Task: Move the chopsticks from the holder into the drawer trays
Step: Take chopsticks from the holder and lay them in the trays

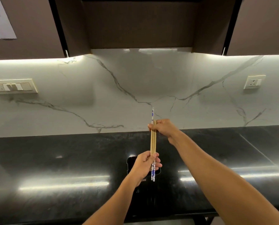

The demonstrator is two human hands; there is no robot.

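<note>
Two hands on one chopstick bundle

Both hands clamp the chopsticks [153,140], held upright at frame centre above the black counter [70,159]. Right hand [164,128] grips near the top; left hand [145,165] grips lower, in front of a dark holder [130,161].

No text can be read. A white paper sheet [0,18] fixed to the upper cabinet at the far left carries a few lines of print, too blurred and cut off by the frame edge to make out. A small label [144,180] on the dark holder [130,164] is likewise too small to read.
</note>
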